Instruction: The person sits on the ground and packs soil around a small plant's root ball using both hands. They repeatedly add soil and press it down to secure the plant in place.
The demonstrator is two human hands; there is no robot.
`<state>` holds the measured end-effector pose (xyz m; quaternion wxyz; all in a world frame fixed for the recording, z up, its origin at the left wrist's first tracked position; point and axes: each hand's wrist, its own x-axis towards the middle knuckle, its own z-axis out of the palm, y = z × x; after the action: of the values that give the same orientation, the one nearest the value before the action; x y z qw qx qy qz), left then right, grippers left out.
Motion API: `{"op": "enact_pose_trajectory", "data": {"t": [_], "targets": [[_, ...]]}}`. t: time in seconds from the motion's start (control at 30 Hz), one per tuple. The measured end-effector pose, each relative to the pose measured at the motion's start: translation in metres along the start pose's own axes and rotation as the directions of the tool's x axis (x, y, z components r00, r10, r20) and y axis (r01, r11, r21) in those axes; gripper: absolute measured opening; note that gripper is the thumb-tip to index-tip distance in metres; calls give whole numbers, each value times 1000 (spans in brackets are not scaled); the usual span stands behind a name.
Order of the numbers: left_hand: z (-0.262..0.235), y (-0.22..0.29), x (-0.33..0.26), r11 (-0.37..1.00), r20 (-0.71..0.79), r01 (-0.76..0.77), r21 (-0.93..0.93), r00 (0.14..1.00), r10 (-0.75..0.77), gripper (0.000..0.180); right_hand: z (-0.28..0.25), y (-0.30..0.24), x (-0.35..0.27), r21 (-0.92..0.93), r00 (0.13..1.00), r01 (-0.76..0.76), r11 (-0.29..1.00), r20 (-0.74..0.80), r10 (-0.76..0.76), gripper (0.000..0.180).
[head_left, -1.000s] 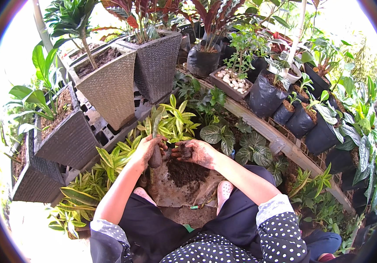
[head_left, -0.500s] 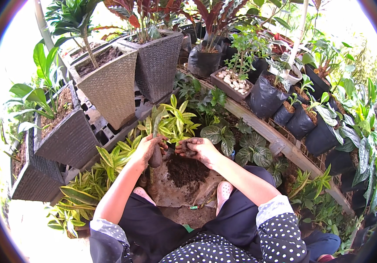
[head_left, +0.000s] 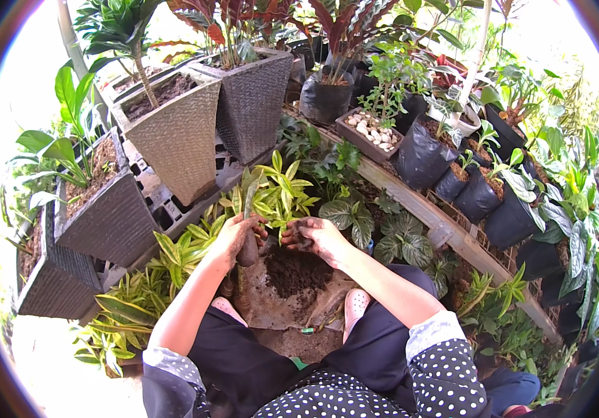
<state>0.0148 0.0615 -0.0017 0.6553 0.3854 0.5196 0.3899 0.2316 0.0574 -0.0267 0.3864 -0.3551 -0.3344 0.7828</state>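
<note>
My left hand, dirty with soil, is closed around a long, narrow grey-green leaf-like piece. Its top sticks up above my fingers, and a rounded brown end hangs below them; its exact kind is unclear. Across from it my right hand has curled, soil-covered fingers pressed together, and whatever is in them is hidden. Both hands hover over a heap of dark soil on a worn, dirt-stained surface between my feet. Just beyond my fingers grows a yellow-green variegated plant.
Tall textured planters stand at the left and far left. A wooden beam slants down the right side, with black plant bags and a pebble-topped pot behind it. Dark-leaved plants grow beside my right forearm.
My right hand's fingers have shifted slightly and turned a little over the soil. The left hand and its leaf-like piece stay in place.
</note>
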Motion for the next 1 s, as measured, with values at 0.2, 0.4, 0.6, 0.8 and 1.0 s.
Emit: {"op": "enact_pose_trajectory", "data": {"t": [0.2, 0.4, 0.6, 0.8, 1.0], "targets": [[0, 0, -1, 1000, -6, -7, 7, 1000, 7, 21, 1, 0, -1, -190, 996, 83, 978, -23, -89, 25], [-1, 0, -1, 1000, -2, 10, -4, 1000, -10, 18, 4, 0, -1, -104, 998, 65, 992, -10, -67, 23], [-2, -3, 0, 1000, 3, -4, -11, 1000, 4, 21, -1, -1, 3, -77, 997, 66, 995, -32, -69, 23], [-2, -1, -2, 1000, -11, 15, -18, 1000, -16, 17, -2, -2, 3, 34, 996, 83, 996, -14, -83, 25], [0, 2, -3, 1000, 3, 3, -7, 1000, -3, 20, -12, -1, 9, 216, 977, 154, 964, 115, -182, 40]]}}
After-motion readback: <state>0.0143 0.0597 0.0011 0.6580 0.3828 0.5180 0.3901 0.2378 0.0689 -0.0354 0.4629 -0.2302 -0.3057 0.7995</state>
